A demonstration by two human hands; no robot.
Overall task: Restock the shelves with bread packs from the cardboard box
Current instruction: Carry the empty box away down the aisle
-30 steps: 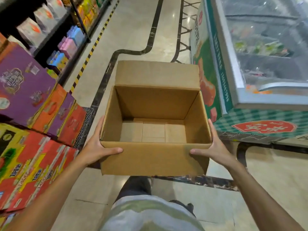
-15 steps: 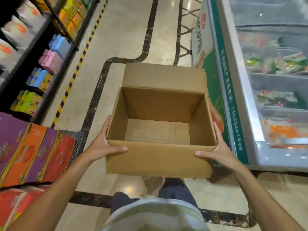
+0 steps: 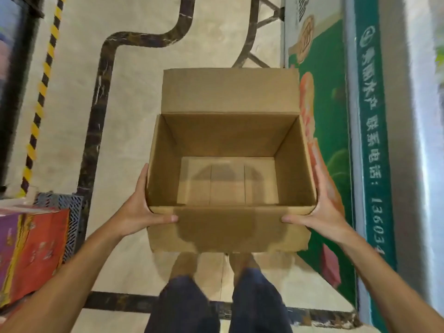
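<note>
Legs in dark trousers [image 3: 259,306] at bottom, standing on beige tiled floor [image 3: 134,97]. Left hand [image 3: 134,210] and right hand [image 3: 324,210] hold the cardboard box [image 3: 228,227] up in front of the body, fingers flat along the side walls, thumbs pressed on the near wall. No clenched grip, box squeezed between palms. Box open, inside bare, far flap upright. Red and purple cartons [image 3: 31,251] lower left. Green freezer cabinet [image 3: 336,131] just right of box. Yellow-black stripe [image 3: 40,92] on floor far left.
</note>
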